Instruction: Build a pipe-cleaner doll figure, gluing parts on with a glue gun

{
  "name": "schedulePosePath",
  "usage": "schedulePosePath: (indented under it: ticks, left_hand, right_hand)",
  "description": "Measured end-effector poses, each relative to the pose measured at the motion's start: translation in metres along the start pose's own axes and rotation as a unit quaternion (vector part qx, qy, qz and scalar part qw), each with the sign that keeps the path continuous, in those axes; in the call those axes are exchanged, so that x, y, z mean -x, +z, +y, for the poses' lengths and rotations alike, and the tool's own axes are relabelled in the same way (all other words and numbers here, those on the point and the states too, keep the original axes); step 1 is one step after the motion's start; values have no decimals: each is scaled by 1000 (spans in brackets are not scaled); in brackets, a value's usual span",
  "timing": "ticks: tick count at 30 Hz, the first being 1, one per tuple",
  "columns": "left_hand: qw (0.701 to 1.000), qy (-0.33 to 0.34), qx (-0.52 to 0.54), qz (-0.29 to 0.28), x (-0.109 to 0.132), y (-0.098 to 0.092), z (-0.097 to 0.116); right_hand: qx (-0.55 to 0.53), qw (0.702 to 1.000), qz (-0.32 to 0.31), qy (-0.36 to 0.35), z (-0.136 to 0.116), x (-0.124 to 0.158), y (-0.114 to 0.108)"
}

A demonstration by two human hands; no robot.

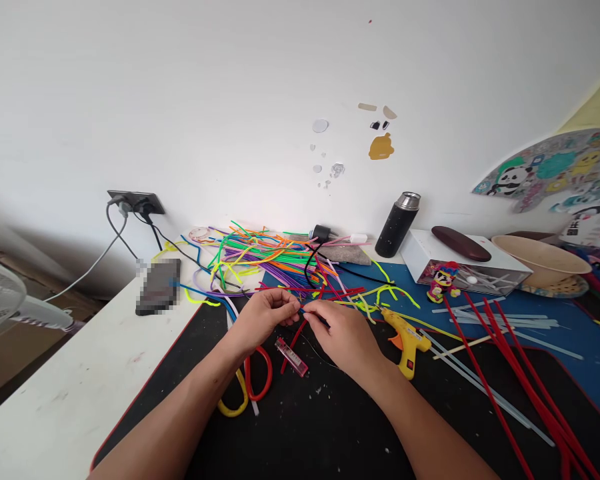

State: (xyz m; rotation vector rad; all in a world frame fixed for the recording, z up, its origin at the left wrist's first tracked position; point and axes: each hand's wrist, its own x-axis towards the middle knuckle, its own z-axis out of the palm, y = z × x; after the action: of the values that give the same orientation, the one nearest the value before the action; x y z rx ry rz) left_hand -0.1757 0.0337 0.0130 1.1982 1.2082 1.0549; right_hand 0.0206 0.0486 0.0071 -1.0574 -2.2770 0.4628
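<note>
My left hand (270, 315) and my right hand (344, 333) meet over the black mat, thumbs and fingertips pinched together. Between them shows a tiny dark-blue bit, mostly hidden by the fingers and too small to name. A thin wire (314, 348) trails below my right hand. Just under the hands lies a pink-red lighter-like case (292, 357). Scissors with an orange and yellow handle (260, 380) rest beneath my left forearm. Behind the hands spreads a tangled heap of coloured pipe cleaners (260, 257).
Right of my hand lies a yellow glue gun (405, 340), near clear glue sticks (500, 400) and red pipe cleaners (530, 387). A black thermos (397, 227), white box (420, 257), small figurine (443, 283) and bowl (540, 257) stand behind. A fan (0, 300) is at left.
</note>
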Motion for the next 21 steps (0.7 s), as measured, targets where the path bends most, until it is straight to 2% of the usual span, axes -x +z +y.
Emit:
schedulePosePath:
  ticks: [21]
  left_hand:
    - [999, -18, -26, -20, 1, 1, 4]
  right_hand:
    - [25, 999, -23, -8, 4, -1, -1]
